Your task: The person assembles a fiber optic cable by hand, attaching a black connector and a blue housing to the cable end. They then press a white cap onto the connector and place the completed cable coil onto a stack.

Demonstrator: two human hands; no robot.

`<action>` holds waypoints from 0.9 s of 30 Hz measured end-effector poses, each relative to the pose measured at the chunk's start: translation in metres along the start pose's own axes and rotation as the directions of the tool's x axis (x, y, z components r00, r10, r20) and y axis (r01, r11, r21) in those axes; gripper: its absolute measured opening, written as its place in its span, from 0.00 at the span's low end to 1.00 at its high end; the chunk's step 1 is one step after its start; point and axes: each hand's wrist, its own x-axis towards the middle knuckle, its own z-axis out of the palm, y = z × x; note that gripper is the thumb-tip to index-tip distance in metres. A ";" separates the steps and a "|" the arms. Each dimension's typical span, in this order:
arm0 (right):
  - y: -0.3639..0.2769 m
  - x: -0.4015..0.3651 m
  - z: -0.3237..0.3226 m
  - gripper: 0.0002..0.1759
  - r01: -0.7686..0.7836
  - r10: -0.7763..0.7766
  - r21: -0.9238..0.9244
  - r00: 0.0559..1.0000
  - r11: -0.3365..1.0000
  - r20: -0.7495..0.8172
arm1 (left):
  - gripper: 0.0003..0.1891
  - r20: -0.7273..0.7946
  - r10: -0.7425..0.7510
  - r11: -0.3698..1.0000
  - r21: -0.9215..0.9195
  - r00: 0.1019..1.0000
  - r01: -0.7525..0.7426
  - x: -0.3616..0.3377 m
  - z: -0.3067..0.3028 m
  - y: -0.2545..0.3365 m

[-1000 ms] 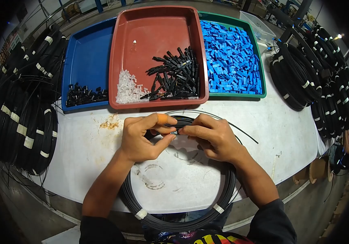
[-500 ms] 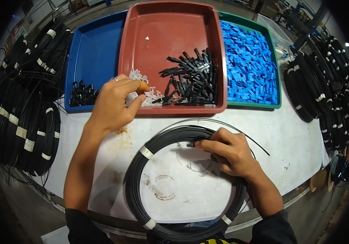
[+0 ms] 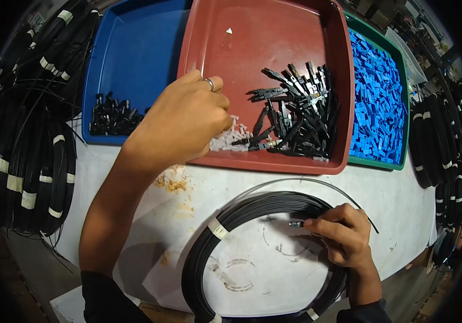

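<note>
Spanning the scene, one white-topped table (image 3: 392, 215) bears three trays: red (image 3: 263, 48) at center, blue (image 3: 139, 54) to its left, green (image 3: 377, 163) to its right. Bundled black cable coils (image 3: 26, 161) flank both sides, too overlapped to count. One black cable coil (image 3: 193, 269), with three white tape bands (image 3: 218, 228) visible, lies nearest the person; the right hand (image 3: 344, 234) covers part of its right side. The left hand (image 3: 182, 118), knuckles up and fingers curled downward, hides the red tray's near left corner and some white plastic pieces (image 3: 230, 141); its fingertips are hidden, so its grip cannot be told. The right hand, palm turned inward, pinches one small black connector (image 3: 296, 224) over the coil's opening. Uncounted heaps comprise black connector bodies (image 3: 295, 118) (red tray), blue clips (image 3: 376, 102) (green) and short black parts (image 3: 112, 116) (blue).
</note>
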 end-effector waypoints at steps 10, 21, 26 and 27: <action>0.001 -0.002 -0.002 0.20 -0.099 0.098 0.038 0.995 0.994 0.016 | 0.05 -0.217 -0.005 0.994 0.104 0.976 0.028 -0.004 -0.004 -0.008; -0.001 -0.002 0.001 0.18 -0.097 0.098 0.037 0.995 0.995 -0.019 | 0.08 -0.004 0.150 0.973 -0.175 0.989 -0.148 0.004 0.004 -0.011; -0.001 -0.003 0.001 0.17 -0.102 0.104 0.046 0.994 0.994 -0.024 | 0.05 0.051 0.131 0.991 -0.042 0.990 -0.129 0.014 0.004 -0.019; -0.001 -0.002 0.001 0.18 -0.099 0.100 0.041 0.995 0.994 -0.021 | 0.05 0.046 0.157 0.988 -0.005 0.987 -0.157 0.014 0.004 -0.018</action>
